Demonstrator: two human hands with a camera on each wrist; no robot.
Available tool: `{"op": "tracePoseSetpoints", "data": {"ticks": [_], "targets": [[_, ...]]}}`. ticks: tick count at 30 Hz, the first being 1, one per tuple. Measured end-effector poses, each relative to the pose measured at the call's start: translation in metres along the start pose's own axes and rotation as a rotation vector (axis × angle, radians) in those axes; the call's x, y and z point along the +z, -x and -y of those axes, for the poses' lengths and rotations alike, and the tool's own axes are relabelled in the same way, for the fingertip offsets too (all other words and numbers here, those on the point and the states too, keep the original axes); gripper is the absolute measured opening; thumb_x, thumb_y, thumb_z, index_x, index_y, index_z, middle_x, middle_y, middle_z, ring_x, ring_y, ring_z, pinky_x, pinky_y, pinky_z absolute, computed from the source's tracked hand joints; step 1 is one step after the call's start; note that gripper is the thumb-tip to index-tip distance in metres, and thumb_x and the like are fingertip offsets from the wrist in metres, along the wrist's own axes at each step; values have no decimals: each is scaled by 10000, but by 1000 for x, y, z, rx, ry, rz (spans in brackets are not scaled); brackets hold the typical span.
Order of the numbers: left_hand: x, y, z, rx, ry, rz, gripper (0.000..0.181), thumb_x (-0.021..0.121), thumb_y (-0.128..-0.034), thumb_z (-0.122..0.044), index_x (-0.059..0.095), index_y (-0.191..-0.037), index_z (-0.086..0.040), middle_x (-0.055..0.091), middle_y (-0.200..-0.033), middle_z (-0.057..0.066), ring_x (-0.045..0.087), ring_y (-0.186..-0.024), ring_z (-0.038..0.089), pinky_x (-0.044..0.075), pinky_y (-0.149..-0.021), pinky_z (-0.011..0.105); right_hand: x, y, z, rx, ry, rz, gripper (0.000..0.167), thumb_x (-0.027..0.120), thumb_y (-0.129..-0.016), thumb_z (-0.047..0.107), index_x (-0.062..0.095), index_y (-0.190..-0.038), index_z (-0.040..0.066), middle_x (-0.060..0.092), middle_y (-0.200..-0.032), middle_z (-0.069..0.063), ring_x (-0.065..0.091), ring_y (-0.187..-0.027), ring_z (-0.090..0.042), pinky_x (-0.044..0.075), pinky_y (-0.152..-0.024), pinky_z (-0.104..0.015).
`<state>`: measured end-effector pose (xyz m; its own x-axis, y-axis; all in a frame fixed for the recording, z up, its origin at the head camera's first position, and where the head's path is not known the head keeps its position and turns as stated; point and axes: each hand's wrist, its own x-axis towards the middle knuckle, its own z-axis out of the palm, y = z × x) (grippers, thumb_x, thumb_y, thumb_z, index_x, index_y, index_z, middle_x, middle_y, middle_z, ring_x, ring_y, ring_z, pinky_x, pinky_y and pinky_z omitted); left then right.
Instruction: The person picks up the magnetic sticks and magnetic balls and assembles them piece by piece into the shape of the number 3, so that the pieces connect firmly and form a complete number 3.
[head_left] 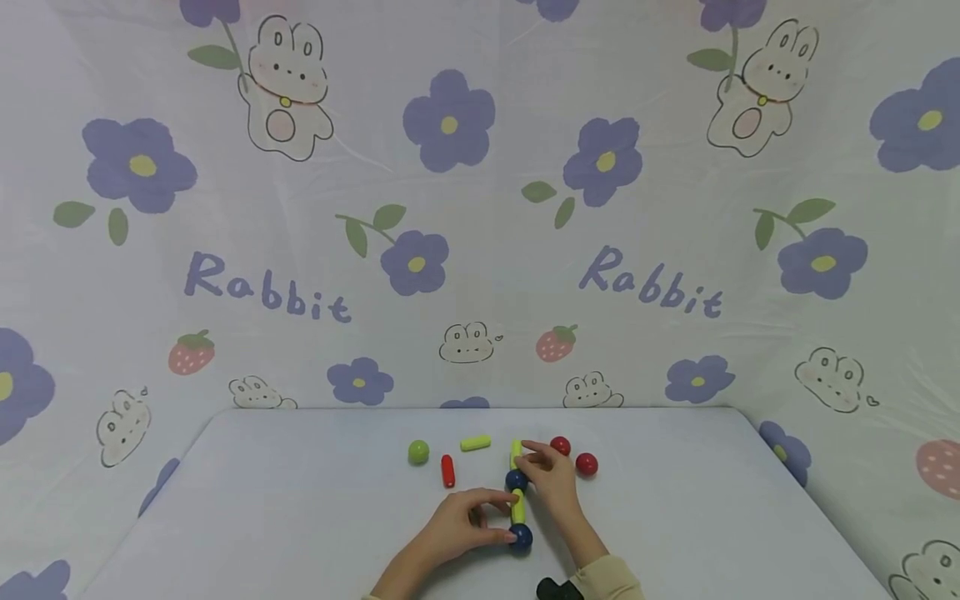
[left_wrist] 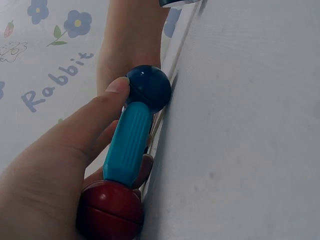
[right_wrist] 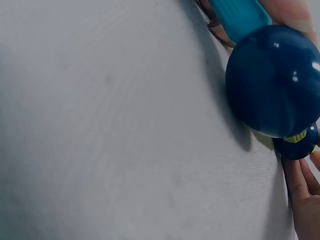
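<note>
A toy chain of balls and short rods lies on the white table. In the head view its lower blue ball [head_left: 521, 538], lower yellow rod [head_left: 518, 508], upper blue ball [head_left: 516, 481] and upper yellow rod [head_left: 515, 450] run away from the person. My left hand [head_left: 463, 527] grips the near end, thumb against the lower ball. Under that hand, visible only from the wrists, a teal rod [left_wrist: 127, 142] joins the lower blue ball to a dark red ball [left_wrist: 110, 210]. At the far end my right hand [head_left: 552, 479] pinches the upper yellow rod, close to the upper ball.
Left of the chain lie a green ball [head_left: 418, 452], a red rod [head_left: 447, 471] and a loose yellow rod [head_left: 476, 443]. Two red balls, one of them [head_left: 587, 464] nearer, sit beyond the right hand. A patterned cloth [head_left: 495, 208] hangs behind the table [head_left: 285, 500].
</note>
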<state>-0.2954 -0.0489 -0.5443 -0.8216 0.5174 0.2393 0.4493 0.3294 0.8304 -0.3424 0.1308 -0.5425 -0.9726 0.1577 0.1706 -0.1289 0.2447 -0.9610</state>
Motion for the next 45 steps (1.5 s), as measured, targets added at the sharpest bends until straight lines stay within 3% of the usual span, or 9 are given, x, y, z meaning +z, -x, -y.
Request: {"op": "tracePoseSetpoints", "data": {"ticks": [8, 18, 29, 34, 40, 45], "targets": [[-2, -5, 1, -62, -66, 27, 566, 718, -693, -450, 555, -1209, -284, 602, -1002, -93, 492, -574, 109, 418, -500, 223, 0, -1, -4, -4, 18, 19, 318, 684, -790, 115, 622, -1094, 44, 628, -855, -65, 586, -783, -192, 501, -667, -284], [-4, -11, 3, -26, -122, 48, 662, 713, -663, -509, 508, -1260, -308, 568, -1048, -92, 490, -536, 77, 415, -475, 221, 2, -1, -3, -8, 52, 13, 295, 686, -787, 114, 630, -1064, 28, 620, -837, -52, 575, -782, -179, 485, -662, -282], [-3, -10, 1, 1, -107, 52, 594, 699, -691, -496, 554, -1225, -280, 554, -1027, -72, 475, -566, 75, 411, -503, 214, 1, 0, -2, -24, 71, -22, 291, 670, -806, 141, 625, -1067, 20, 606, -851, -51, 566, -775, -177, 482, -658, -273], [-1, -8, 1, -1, -114, 48, 591, 695, -688, -505, 560, -1218, -280, 554, -1033, -80, 470, -567, 73, 412, -504, 212, -3, 1, 3, -97, 78, -123, 237, 647, -832, 149, 639, -1052, 59, 593, -872, -39, 555, -787, -167, 482, -675, -281], [0, -7, 0, -16, -123, 36, 598, 699, -675, -516, 567, -1210, -284, 557, -1030, -97, 467, -560, 75, 404, -496, 220, -9, 1, 6, -251, 79, -233, 182, 651, -819, 74, 652, -1000, 89, 599, -902, -4, 540, -822, -107, 441, -730, -215], [1, -7, 1, -7, -125, 25, 594, 701, -673, -515, 573, -1204, -281, 561, -1024, -91, 462, -556, 68, 401, -494, 216, -15, -2, 7, -385, 97, -305, 209, 654, -790, -18, 646, -986, 55, 598, -930, -82, 533, -848, -159, 429, -744, -260]]}}
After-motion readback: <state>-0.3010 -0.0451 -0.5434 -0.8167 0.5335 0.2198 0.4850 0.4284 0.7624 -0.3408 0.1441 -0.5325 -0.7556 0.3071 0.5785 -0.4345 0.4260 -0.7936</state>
